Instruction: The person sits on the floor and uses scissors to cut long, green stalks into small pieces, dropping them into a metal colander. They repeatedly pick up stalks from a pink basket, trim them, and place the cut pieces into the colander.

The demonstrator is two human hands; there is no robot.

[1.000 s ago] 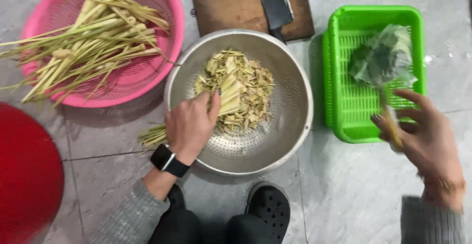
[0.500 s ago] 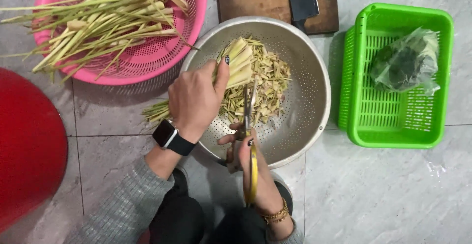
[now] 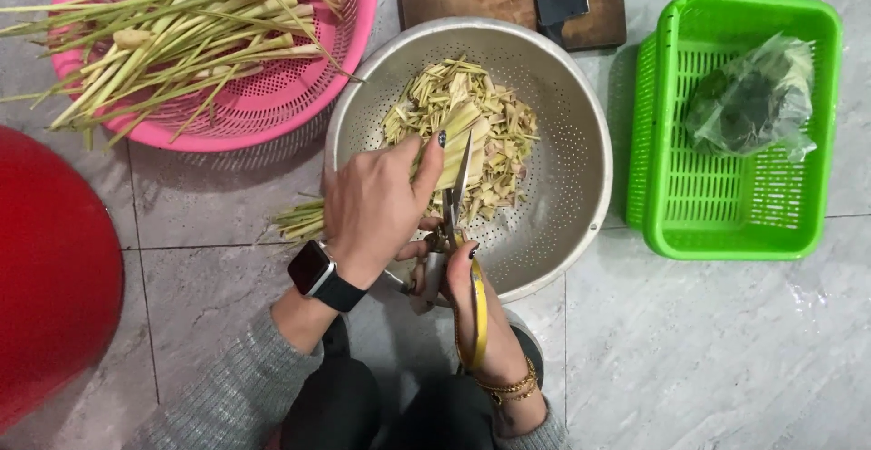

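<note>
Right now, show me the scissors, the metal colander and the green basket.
scissors (image 3: 458,198), head view, on the blades beside the stalk bundle.
metal colander (image 3: 564,198), head view, on its bare perforated inner wall.
green basket (image 3: 655,141), head view, on its left wall.

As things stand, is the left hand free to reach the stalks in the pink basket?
Probably not: the left hand grips a stalk bundle over the metal colander, though nothing blocks the pink basket.

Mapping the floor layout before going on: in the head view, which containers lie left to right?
Red round plastic tub → pink round plastic basket of long green stalks → perforated steel colander bowl holding chopped stalks → green rectangular plastic crate containing a clear bag of dark leaves.
</note>
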